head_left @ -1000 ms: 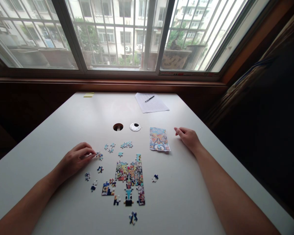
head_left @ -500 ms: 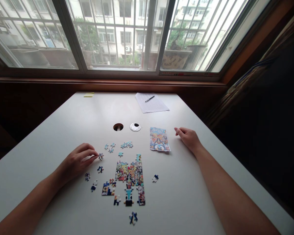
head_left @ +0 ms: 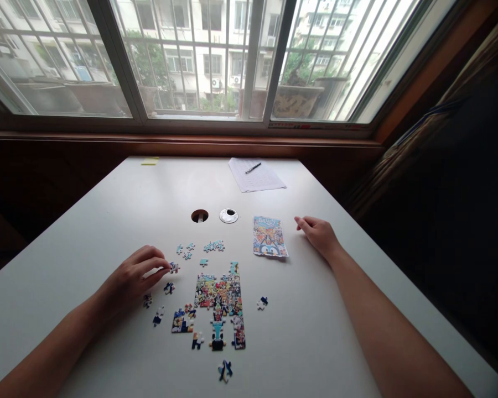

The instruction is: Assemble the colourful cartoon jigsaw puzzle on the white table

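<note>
My left hand point(head_left: 143, 271) pinches a small multicoloured jigsaw piece point(head_left: 175, 267) between thumb and fingertips, left of the partly joined puzzle point(head_left: 219, 292). My right hand point(head_left: 317, 233) rests on the table at the right, its fingers curled; whether anything is inside them is hidden. Beside it lies the picture sheet point(head_left: 269, 236) marked "Bluey". Below my left hand are loose dark pieces, among them a blue-black piece point(head_left: 169, 288) and a dark-and-white piece point(head_left: 158, 316). A joined corner section point(head_left: 183, 320) sits at the puzzle's lower left.
Light-blue pieces point(head_left: 214, 246) lie above the puzzle. Single pieces lie to its right point(head_left: 263, 303) and below it point(head_left: 224, 371). Farther back are a round table hole point(head_left: 200, 216), a metal ring cover point(head_left: 228, 215), papers point(head_left: 259, 179) with a pen point(head_left: 253, 168), and a yellow note point(head_left: 150, 161).
My left hand has shifted slightly right and down, and the piece at its fingertips has moved with it. My right hand stays in place.
</note>
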Tool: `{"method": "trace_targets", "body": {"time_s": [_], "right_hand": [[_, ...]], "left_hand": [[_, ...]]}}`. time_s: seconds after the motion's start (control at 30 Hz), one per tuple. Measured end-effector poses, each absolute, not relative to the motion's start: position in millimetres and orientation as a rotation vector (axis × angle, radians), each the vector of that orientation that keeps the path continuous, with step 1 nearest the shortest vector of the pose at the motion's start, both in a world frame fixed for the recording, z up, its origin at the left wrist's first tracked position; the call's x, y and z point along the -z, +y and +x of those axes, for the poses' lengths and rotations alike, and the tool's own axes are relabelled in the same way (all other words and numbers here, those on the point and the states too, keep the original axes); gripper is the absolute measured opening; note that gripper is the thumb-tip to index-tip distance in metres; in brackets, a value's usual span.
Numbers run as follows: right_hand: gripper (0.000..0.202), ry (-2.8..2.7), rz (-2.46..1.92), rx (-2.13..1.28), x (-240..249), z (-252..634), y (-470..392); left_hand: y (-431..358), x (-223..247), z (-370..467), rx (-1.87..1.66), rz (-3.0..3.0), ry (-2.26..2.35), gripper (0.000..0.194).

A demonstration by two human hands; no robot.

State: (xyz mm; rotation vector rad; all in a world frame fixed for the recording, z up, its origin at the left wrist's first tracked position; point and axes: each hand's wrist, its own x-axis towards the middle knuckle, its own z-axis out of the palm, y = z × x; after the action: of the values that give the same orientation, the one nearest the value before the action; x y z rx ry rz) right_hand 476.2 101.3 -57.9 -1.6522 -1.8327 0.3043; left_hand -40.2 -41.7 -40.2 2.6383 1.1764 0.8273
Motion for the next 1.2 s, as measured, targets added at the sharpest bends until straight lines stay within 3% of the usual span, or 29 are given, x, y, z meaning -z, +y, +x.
{"method": "trace_targets", "body": {"time_s": [1.2], "right_hand": [[0.055, -1.840, -1.641, -0.300, 56.4, 474.5, 101.0]], "left_hand": [[-44.3, 37.4, -30.8, -0.878, 2.643, 1.159, 0.012]]}}
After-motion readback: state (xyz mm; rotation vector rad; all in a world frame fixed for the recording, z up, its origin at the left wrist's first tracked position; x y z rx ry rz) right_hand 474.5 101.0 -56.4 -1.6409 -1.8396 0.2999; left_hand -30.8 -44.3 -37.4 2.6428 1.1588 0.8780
